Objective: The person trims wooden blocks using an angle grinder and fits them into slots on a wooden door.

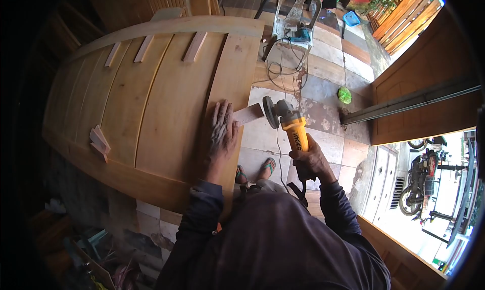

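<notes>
My left hand (224, 129) lies over the edge of a large wooden panel (174, 108), pinning down a short wooden strip (248, 114). The strip's free end sticks out past the panel's edge. In my right hand (314, 160) is a yellow and black angle grinder (293, 125), gripped by its body. Its round disc (271, 112) faces the strip's end, with what looks like a small gap between them. Whether the disc is spinning I cannot tell.
Several wooden strips (195, 46) rest on the panel, with a small stack of pieces (100, 142) near its left end. A plastic chair (295, 17) holds a tool and tangled cord (283, 67). A wooden door (424, 82) stands at right. A green object (344, 95) lies on the tiled floor.
</notes>
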Demonstrator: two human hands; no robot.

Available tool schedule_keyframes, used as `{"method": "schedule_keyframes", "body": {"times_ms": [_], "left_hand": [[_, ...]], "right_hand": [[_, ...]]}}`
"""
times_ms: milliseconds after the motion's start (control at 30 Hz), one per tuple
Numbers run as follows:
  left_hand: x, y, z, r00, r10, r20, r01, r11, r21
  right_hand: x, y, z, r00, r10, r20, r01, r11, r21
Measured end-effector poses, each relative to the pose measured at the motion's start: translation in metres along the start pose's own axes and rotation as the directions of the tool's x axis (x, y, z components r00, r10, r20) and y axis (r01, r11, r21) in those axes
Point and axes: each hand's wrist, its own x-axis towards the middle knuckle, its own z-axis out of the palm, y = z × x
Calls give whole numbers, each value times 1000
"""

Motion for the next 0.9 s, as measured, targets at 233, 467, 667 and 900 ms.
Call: {"method": "schedule_keyframes", "body": {"times_ms": [233, 467, 667, 900], "left_hand": [[-1, -2, 0, 1000, 20, 6, -20, 999, 33], [0, -4, 0, 999, 47, 6, -47, 998, 41], [0, -1, -4, 999, 43, 16, -43, 999, 24], [1, 0, -5, 999, 46, 22, -47, 998, 52]], "right_hand": [[10, 29, 9, 999, 30, 16, -32, 994, 106], [14, 46, 6, 999, 32, 7, -33, 995, 94], [17, 40, 6, 1000, 7, -8, -7, 1000, 2], [18, 47, 6, 999, 38, -4, -37, 994, 102]]}}
